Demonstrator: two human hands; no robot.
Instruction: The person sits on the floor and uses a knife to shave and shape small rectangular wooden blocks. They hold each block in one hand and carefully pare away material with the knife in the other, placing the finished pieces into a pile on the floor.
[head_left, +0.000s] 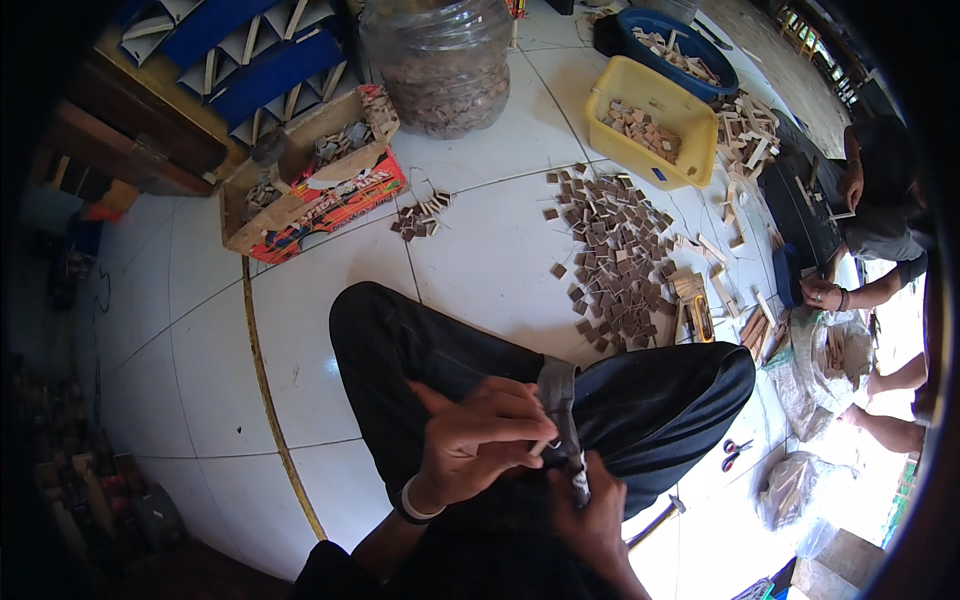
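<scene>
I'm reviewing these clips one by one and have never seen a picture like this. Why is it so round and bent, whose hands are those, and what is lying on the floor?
The single picture comes from a wide fisheye camera worn on a person's head, looking down, so straight tile lines bend toward the rim. There is no machine here: the two bare hands at the bottom belong to the wearer, who sits on a white tiled floor with legs in dark trousers.

The left hand, with a white wristband, pinches a small pale stick. The right hand grips a grey strip that lies over the knee.

On the floor lie a spread of small brown wooden squares, a yellow tub and a blue tub with wood pieces, a big clear jar, an open cardboard box and scissors. At right another person works nearby.
</scene>
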